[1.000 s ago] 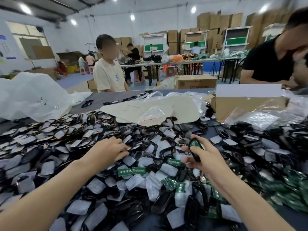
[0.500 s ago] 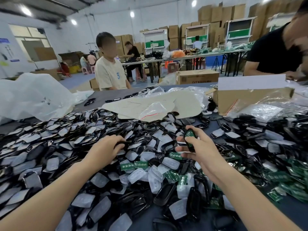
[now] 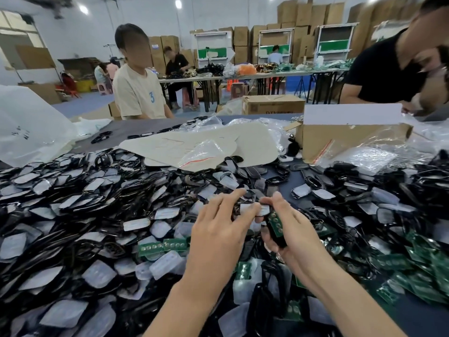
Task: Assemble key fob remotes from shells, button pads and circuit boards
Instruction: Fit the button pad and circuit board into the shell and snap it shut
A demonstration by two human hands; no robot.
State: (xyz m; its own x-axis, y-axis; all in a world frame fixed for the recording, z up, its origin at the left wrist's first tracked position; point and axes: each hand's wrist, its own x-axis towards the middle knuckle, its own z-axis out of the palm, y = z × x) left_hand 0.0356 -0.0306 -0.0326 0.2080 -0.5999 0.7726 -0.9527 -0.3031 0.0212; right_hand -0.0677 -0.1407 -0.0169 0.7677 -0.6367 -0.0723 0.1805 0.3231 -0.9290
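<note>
My right hand (image 3: 294, 229) grips a black key fob shell (image 3: 275, 235) with a green circuit board (image 3: 276, 222) lying in it. My left hand (image 3: 218, 229) has come alongside and pinches a black shell with a translucent button pad (image 3: 247, 207) against the top of that fob. Both hands meet above a wide heap of black shells and translucent pads (image 3: 97, 215). Loose green circuit boards (image 3: 162, 246) lie just left of my left wrist, and more boards (image 3: 418, 263) are piled at the right.
A cardboard box (image 3: 349, 139) with clear plastic bags stands at the back right. Beige sheets (image 3: 194, 147) and a white bag (image 3: 29, 132) lie at the back. One person sits across the table, another leans in at the right.
My left hand picked a shell with a pad out of the heap and moved right to meet my right hand. My right hand kept the fob with the board and drew closer to me.
</note>
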